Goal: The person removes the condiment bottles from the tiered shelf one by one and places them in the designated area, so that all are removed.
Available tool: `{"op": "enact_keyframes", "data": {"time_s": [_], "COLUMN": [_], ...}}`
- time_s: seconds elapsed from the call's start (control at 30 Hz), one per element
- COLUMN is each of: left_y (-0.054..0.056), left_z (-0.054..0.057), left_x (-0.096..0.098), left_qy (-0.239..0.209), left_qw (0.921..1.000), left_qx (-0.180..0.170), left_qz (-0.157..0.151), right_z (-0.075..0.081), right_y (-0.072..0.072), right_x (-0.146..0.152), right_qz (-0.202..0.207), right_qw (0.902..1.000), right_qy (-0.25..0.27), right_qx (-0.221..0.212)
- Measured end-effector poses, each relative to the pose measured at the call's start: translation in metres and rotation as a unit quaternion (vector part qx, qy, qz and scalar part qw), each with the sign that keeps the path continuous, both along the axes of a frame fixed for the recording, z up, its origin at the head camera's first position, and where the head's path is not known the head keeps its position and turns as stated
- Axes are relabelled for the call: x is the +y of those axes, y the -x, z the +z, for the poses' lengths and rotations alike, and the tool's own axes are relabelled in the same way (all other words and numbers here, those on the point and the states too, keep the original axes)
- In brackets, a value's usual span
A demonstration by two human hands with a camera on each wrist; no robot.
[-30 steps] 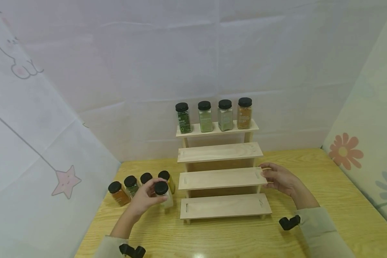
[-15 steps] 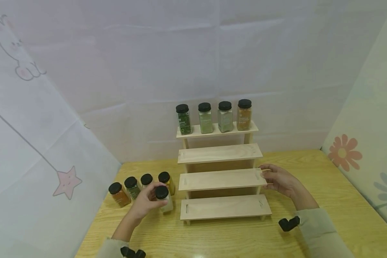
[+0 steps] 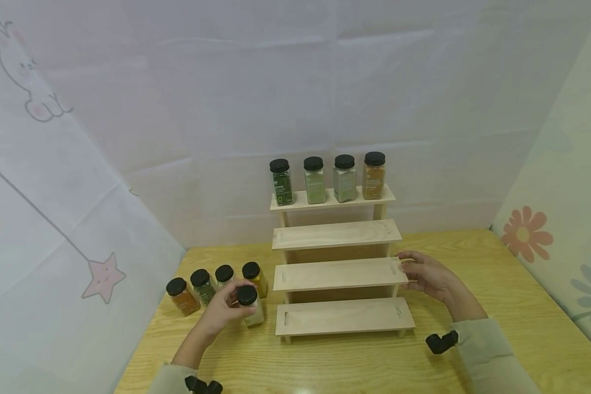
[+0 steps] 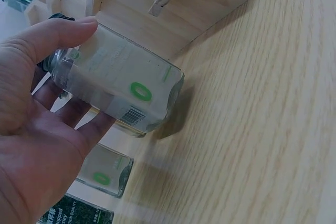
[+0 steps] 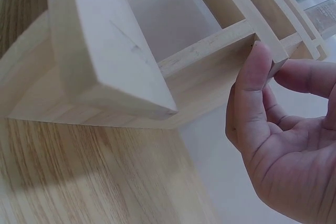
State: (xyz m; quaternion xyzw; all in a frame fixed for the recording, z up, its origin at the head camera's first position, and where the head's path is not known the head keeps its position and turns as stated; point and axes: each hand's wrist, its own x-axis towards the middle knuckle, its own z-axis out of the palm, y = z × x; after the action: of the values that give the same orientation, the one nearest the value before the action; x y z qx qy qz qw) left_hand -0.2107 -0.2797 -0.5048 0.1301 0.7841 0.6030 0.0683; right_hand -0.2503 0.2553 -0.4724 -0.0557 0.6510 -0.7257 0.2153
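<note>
My left hand (image 3: pixel 221 311) grips a square glass spice jar (image 3: pixel 254 314) with a black lid and pale contents. In the left wrist view, thumb and fingers wrap the spice jar (image 4: pixel 121 77) near its lid, and its base is close to the tabletop; whether it touches cannot be told. A four-tier wooden rack (image 3: pixel 337 274) stands to the right of it. At the rack's right side, my right hand (image 3: pixel 430 276) pinches the end of the second shelf from the bottom. The right wrist view shows thumb and fingers on that shelf's corner (image 5: pixel 270 45).
Several spice jars line the top shelf (image 3: pixel 295 201), among them a dark green one (image 3: pixel 282 187) and an orange-brown one (image 3: pixel 374 181). More jars stand left of the rack, including an orange one (image 3: pixel 183 298) and a yellow one (image 3: pixel 256 279). A white cloth wall (image 3: pixel 226 109) rises behind the table.
The left hand and its jar have come down slightly toward the near side of the table. The right hand stays at the shelf end. The head view has shifted a little.
</note>
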Motion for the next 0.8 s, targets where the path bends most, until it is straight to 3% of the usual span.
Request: {"op": "enact_keyframes", "data": {"time_s": [0.23, 0.47, 0.8], "left_y": [0.0016, 0.0023, 0.0050], "left_z": [-0.0038, -0.0033, -0.0067], "left_x": [0.0005, 0.0018, 0.0009], "left_qy": [0.003, 0.010, 0.016], "left_qw": [0.9999, 0.9998, 0.9998], "left_qx": [-0.012, -0.017, -0.010], "left_qz": [0.003, 0.006, -0.004], "right_z": [-0.0009, -0.0001, -0.0016], "right_y": [0.0003, 0.0007, 0.0014], "right_x": [0.0004, -0.0008, 0.0003], "right_qz": [0.020, -0.002, 0.005], "right_qw": [0.9996, 1.0000, 1.0000], "right_qy": [0.014, -0.004, 0.005], "right_qx": [0.012, 0.000, 0.002]}}
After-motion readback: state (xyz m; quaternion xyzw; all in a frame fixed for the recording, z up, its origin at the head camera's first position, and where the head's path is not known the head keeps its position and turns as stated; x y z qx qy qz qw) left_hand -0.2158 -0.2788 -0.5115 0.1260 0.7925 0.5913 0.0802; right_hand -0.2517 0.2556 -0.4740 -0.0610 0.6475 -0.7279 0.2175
